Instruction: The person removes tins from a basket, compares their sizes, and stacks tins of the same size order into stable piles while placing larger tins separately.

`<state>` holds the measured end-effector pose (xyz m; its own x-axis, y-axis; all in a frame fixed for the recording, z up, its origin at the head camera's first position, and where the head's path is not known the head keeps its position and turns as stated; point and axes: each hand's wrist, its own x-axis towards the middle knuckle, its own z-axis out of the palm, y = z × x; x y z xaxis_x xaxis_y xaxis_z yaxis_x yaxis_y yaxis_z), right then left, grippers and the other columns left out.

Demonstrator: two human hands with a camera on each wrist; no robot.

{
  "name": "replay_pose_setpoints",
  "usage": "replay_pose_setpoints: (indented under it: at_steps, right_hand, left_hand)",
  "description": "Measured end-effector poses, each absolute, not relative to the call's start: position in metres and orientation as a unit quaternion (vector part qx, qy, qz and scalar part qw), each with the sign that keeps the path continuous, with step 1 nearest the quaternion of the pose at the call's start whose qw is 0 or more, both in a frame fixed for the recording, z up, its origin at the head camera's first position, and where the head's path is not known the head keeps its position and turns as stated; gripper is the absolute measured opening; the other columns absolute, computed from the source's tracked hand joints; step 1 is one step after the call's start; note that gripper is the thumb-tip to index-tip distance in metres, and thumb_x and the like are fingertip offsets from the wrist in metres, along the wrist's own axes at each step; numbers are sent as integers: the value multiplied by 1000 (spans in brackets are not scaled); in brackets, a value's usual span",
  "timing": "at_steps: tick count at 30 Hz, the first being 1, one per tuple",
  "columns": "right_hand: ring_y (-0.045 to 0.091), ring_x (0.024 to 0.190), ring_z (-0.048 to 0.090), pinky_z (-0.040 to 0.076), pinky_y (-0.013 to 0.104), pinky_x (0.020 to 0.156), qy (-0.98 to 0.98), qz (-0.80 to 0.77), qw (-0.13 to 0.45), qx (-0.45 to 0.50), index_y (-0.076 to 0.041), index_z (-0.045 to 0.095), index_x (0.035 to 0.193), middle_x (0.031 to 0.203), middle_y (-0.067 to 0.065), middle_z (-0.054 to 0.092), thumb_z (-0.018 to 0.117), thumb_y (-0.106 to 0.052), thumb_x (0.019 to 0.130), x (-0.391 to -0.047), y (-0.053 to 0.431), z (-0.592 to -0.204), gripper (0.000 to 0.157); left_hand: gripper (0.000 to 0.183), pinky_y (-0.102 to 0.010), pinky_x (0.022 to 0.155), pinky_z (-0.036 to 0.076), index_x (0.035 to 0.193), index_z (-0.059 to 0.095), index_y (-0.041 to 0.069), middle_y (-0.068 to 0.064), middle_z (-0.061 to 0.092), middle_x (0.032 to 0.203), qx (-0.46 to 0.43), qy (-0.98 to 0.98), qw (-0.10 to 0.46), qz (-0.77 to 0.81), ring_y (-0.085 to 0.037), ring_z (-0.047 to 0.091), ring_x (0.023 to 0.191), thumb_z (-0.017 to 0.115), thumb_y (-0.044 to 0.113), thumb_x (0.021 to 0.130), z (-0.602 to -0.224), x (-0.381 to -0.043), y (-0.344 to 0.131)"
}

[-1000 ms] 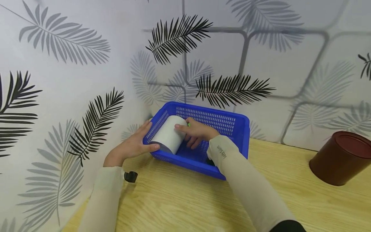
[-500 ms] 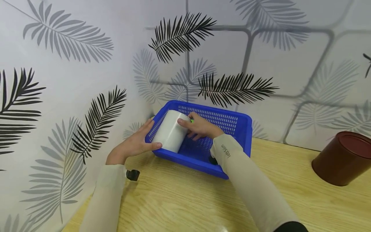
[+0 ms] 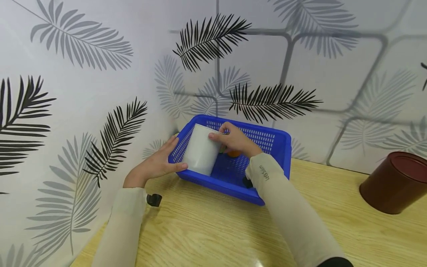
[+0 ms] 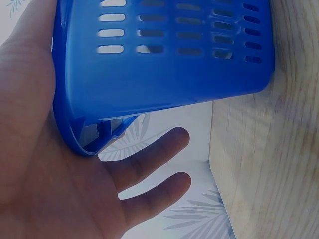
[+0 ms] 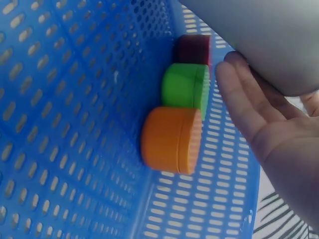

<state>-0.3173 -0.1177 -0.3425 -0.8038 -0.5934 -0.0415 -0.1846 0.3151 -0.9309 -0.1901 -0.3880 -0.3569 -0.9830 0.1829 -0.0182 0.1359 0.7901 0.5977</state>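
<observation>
A white cylindrical container (image 3: pixel 200 152) leans at a tilt in the left part of a blue plastic basket (image 3: pixel 227 189). My right hand (image 3: pixel 237 141) grips the container near its upper end, thumb on the near side and fingers on the far side. The right wrist view shows those fingers against its underside. My left hand (image 3: pixel 155 163) rests on the basket's left front corner with fingers and thumb extended along the rim; in the left wrist view two fingers (image 4: pixel 157 199) stick out straight, off the basket. The container's lower end is partly hidden behind the front rim.
Inside the basket, small lidded tubs in orange (image 5: pixel 169 139), green (image 5: pixel 184 84) and dark red (image 5: pixel 193 49) stand in a row along the far wall. A brown canister (image 3: pixel 393 185) stands at the table's right. Leaf-patterned walls (image 3: pixel 267 66) border the table at left and back.
The white container's upper end has risen, so it stands steeper, and my right hand has moved up with it. An orange tub now shows beneath that hand. The left hand keeps its place on the rim.
</observation>
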Motion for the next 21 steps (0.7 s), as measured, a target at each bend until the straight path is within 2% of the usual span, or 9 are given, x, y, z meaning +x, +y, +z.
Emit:
replay_pose_setpoints:
  at_steps: [3,7,11,14,21]
  right_hand:
    - [37,104,61,52,58,90,764,-560,203,-247,-8,46,109,125,21,56,68,-32,99,-319,-113,-341,34]
    - [39,114,59,51,57,93,758,-563,211,-251,-7,48,114,131,19,54,59,-29,102,-322,-108,-340,27]
    - [38,117,55,51,55,94,778,-539,210,-244,-6,46,115,134,18,51,59,-42,101,-322,-109,-339,41]
    - [36,115,55,51,55,94,797,-514,202,-244,-6,44,113,130,18,51,63,-49,98,-320,-109,-337,50]
    - [36,109,58,52,57,92,799,-511,188,-255,-5,41,107,118,20,53,71,-37,95,-318,-109,-339,45]
  left_hand:
    - [113,-61,117,12,163,6,9,-5,-4,169,86,945,39,312,-32,-2,153,71,60,86,-356,-191,-388]
    - [113,-60,118,11,163,5,8,-5,-5,169,90,947,40,306,-33,-2,153,70,60,87,-355,-193,-388]
    - [112,-61,117,12,163,4,10,-4,-5,169,84,948,43,305,-33,-2,153,70,60,87,-354,-192,-387]
    - [113,-62,117,12,164,4,11,-4,-5,169,78,947,46,308,-32,-2,153,69,61,87,-354,-192,-387]
    - [112,-61,117,11,164,4,12,-4,-5,169,75,946,50,310,-31,-3,153,71,59,87,-357,-190,-387]
